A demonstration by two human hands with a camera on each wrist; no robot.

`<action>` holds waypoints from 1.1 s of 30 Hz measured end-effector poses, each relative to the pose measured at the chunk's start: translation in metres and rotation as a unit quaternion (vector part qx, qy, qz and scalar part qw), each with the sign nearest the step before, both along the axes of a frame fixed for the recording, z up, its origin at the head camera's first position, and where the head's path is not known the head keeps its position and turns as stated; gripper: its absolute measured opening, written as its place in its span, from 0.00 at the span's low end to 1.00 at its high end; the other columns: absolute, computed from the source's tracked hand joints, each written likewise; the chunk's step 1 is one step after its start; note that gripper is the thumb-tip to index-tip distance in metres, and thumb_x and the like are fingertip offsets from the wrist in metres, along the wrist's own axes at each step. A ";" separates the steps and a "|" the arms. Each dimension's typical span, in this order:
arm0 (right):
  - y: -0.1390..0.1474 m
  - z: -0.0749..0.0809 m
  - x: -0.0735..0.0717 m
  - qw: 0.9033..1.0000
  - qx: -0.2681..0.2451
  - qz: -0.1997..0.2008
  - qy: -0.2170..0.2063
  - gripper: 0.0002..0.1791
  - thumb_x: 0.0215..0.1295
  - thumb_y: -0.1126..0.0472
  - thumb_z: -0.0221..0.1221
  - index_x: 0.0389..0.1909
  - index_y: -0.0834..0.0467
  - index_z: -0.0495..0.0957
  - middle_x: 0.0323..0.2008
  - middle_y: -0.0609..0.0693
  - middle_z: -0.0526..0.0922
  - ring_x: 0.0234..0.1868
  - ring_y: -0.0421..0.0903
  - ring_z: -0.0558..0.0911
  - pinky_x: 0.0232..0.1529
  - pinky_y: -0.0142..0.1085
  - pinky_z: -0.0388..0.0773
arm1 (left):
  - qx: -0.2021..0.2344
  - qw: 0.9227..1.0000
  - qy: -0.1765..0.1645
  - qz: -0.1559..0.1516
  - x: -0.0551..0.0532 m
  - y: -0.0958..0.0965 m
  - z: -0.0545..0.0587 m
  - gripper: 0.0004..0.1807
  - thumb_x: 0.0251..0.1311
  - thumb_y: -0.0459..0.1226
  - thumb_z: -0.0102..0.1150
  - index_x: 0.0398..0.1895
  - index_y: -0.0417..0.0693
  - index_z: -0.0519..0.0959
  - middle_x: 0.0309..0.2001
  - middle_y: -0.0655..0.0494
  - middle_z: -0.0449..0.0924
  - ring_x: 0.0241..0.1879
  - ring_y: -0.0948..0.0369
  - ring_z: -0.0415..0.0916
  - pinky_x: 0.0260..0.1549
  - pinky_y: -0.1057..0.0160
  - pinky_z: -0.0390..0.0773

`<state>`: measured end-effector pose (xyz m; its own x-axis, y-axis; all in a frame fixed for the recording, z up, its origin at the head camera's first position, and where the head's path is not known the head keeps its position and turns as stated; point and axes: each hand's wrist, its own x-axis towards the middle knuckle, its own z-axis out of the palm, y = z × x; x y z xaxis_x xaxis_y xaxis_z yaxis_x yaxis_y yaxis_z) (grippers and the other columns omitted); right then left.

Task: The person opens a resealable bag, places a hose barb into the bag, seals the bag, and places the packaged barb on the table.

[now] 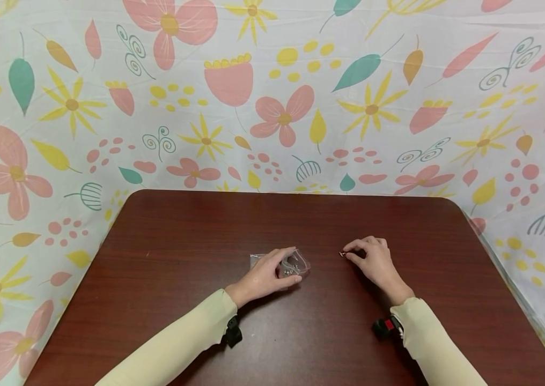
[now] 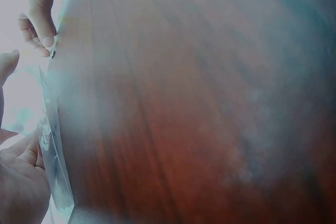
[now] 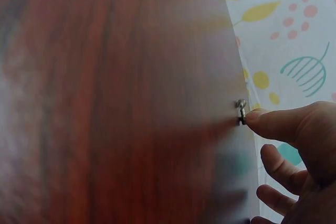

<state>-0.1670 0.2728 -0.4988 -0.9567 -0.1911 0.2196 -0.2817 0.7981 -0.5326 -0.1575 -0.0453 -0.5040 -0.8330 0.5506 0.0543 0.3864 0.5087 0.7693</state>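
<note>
A small clear plastic bag with shiny little metal pieces inside lies left of the table's middle. My left hand rests over it, thumb and fingers spread apart on either side of its mouth. In the left wrist view the bag stands against the fingers. Further right, my right hand pinches a small metal stud-like piece between thumb and index fingertips, close over the table. The piece has a rounded shiny end and a dark end. Its other fingers are loosely bent.
The dark reddish-brown wooden table has rounded far corners. Behind it and at both sides hangs a white sheet printed with flowers and leaves. Black wrist-worn devices sit below the sleeve cuffs.
</note>
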 end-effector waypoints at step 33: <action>0.000 0.001 -0.007 0.999 0.012 -0.026 -0.038 0.04 0.67 0.61 0.70 0.38 0.57 0.88 0.39 0.58 0.80 0.57 0.68 0.68 0.55 0.69 0.58 | -0.004 1.000 0.003 0.002 0.000 0.001 0.001 0.40 0.66 0.49 0.71 0.77 0.47 0.68 0.58 0.49 0.78 0.33 0.67 0.75 0.36 0.69 0.77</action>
